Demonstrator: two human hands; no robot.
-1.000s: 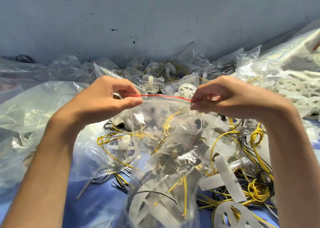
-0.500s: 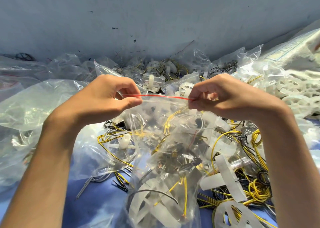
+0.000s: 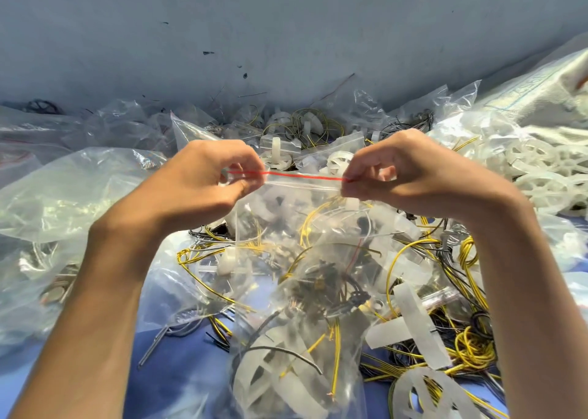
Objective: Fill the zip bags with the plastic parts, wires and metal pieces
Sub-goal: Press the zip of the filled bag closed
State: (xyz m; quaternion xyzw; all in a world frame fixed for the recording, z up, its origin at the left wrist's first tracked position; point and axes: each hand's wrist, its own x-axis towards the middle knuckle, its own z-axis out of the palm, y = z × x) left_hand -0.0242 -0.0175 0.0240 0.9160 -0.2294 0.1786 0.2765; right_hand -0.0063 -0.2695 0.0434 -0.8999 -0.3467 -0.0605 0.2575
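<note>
Bright, even daylight; white glare on the clear plastic bags (image 3: 63,196); wide-angle bending at edges.

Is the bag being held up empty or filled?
Filled. The zip bag holds white plastic parts, yellow wires and dark pieces, visible through its clear wall.

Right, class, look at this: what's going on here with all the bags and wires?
A person holds a clear zip bag by its red-striped top, the left hand pinching one end and the right hand the other. White plastic parts and wires are inside. Loose wires and more bags lie around on the blue surface. Whether the zip is shut cannot be told.
</note>
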